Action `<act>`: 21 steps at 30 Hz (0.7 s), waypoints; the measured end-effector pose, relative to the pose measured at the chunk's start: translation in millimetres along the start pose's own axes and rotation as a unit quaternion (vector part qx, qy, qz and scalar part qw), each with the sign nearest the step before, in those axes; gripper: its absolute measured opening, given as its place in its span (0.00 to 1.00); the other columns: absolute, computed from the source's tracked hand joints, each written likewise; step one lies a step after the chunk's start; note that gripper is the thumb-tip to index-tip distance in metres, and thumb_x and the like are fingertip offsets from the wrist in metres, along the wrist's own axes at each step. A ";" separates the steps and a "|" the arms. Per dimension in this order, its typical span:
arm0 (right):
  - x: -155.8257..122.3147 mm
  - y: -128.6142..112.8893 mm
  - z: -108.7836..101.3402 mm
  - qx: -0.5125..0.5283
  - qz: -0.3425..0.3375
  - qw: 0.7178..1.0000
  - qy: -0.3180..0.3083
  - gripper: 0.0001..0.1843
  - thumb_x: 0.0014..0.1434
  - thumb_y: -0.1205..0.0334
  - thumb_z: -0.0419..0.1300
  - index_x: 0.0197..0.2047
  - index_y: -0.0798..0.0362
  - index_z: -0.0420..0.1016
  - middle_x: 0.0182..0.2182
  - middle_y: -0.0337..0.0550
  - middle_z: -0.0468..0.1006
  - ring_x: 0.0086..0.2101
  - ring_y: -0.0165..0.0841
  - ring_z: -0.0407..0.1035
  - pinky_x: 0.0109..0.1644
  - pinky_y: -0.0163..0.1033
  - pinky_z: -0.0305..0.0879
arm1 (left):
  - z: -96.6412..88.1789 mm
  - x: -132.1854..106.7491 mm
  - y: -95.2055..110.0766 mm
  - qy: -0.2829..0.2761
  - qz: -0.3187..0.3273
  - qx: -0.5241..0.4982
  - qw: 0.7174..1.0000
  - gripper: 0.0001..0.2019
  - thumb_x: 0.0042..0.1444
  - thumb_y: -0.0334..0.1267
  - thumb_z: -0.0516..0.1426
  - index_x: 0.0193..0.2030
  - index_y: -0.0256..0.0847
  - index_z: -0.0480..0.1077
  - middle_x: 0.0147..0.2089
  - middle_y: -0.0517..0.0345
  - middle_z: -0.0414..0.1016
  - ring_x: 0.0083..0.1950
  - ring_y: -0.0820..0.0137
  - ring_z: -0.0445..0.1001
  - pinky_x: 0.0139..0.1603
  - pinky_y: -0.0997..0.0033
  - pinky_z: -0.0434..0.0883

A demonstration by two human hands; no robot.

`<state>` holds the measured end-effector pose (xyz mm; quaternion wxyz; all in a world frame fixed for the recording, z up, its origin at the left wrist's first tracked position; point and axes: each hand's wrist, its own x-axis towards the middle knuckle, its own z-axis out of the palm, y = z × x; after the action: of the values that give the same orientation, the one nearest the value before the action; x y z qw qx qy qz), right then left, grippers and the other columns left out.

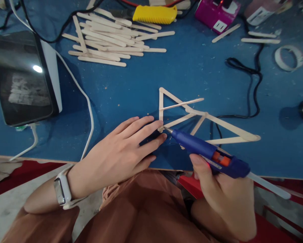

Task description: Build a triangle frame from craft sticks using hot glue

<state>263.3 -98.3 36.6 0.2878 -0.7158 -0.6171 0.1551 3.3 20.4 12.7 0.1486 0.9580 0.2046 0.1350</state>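
A frame of flat wooden craft sticks (224, 126), joined in triangles, lies near the table's front edge. My left hand (126, 145) is palm down, fingers stretched and apart, with two fingertips beside the frame's near-left corner, one touching it. My right hand (222, 199) is wrapped round a blue hot glue gun (199, 141), whose metal tip is at that same corner. A clear glue stick (270, 185) sticks out of the gun's back end. One loose craft stick (183, 104) lies slantwise across the left triangle. The gun hides part of the frame.
A pile of craft sticks (106, 37) lies at the back, beside a yellow-handled tool (155, 14). At left is a phone (22, 77) with a white cable (87, 98). A purple box (217, 15), a tape roll (289, 58) and a black cord (259, 84) are on the right.
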 end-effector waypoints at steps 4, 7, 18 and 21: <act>-0.3 0.8 -0.7 -0.007 0.001 1.000 -0.005 0.33 0.86 0.38 0.64 0.28 0.40 0.71 0.19 0.32 0.75 0.22 0.34 0.76 0.35 0.36 0.79 | -0.8 -0.4 -0.4 -0.004 -0.001 0.001 1.000 0.21 0.87 0.39 0.60 0.80 0.38 0.79 0.87 0.37 0.77 0.88 0.42 0.78 0.85 0.31 0.83; -0.6 0.6 -1.9 -0.008 0.000 1.000 -0.010 0.34 0.87 0.38 0.63 0.27 0.40 0.70 0.19 0.32 0.75 0.20 0.34 0.73 0.34 0.36 0.79 | -1.2 -0.2 -1.0 -0.004 0.000 0.003 1.000 0.21 0.87 0.39 0.60 0.80 0.38 0.79 0.87 0.37 0.77 0.88 0.42 0.78 0.86 0.32 0.82; 0.0 -0.8 -3.7 0.010 -0.013 1.000 -0.011 0.32 0.86 0.39 0.63 0.29 0.41 0.72 0.20 0.33 0.76 0.21 0.36 0.76 0.33 0.36 0.80 | -0.3 0.0 -0.9 0.000 0.001 0.000 1.000 0.21 0.88 0.39 0.59 0.80 0.38 0.78 0.87 0.37 0.77 0.88 0.41 0.78 0.85 0.31 0.83; 0.2 -1.9 -4.5 0.012 -0.009 1.000 -0.017 0.29 0.85 0.41 0.65 0.31 0.43 0.75 0.20 0.34 0.76 0.22 0.37 0.77 0.34 0.38 0.80 | -1.2 -0.1 -0.9 -0.001 0.001 -0.002 1.000 0.20 0.87 0.38 0.59 0.79 0.37 0.78 0.87 0.36 0.77 0.88 0.41 0.78 0.86 0.31 0.82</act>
<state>264.4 -99.0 41.4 0.2872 -0.7040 -0.6263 0.1722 2.5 21.4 13.5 0.1507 0.9580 0.2035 0.1346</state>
